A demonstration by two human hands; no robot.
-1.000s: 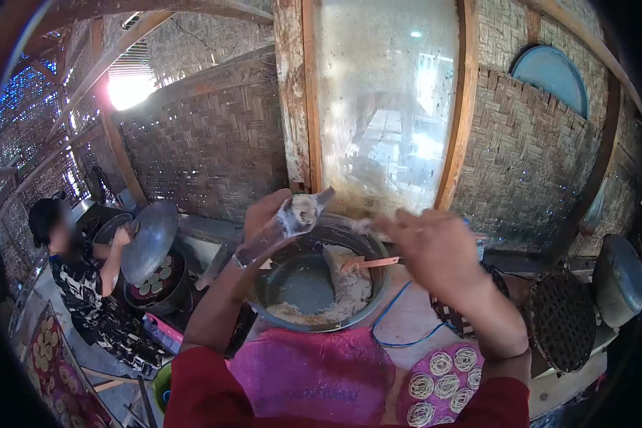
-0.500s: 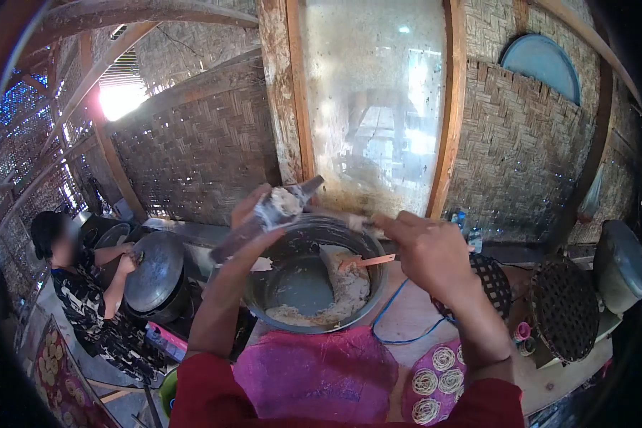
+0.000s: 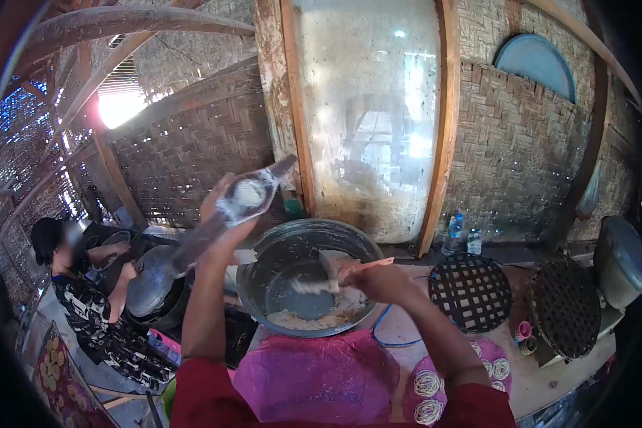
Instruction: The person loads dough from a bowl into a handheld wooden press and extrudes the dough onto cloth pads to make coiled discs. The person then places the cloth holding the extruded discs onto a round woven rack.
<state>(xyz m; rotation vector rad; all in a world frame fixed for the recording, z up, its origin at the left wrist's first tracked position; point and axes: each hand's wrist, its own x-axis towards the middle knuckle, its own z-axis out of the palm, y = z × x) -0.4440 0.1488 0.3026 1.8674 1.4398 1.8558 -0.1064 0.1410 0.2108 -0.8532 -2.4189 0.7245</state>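
My left hand [image 3: 228, 207] is wrapped round a long wooden tool [image 3: 201, 241] with a hollow holding pale dough [image 3: 250, 192], raised above the left rim of a large metal basin [image 3: 253, 303]. Over the basin's right side, my right hand [image 3: 378, 279] is closed on a stick-like tool whose dough-smeared, blurred end [image 3: 314, 287] reaches over the basin. Beside its fingers lies the orange handle [image 3: 371, 264] of a spatula resting in the basin. Dough [image 3: 346, 303] covers part of the basin's bottom and side.
A purple cloth [image 3: 314, 378] lies before the basin. Noodle-like nests sit on a purple round [image 3: 410, 389] at the right. Woven trays [image 3: 471, 292], bottles [image 3: 455, 232] and a pot [image 3: 620, 264] stand further right. At left, a co-worker [image 3: 85, 299] holds a pot lid [image 3: 152, 282].
My right hand has dropped from above the basin's right rim to inside its right side. My left hand has moved left with the wooden tool. The co-worker's lid came down onto the pot, then tilted.
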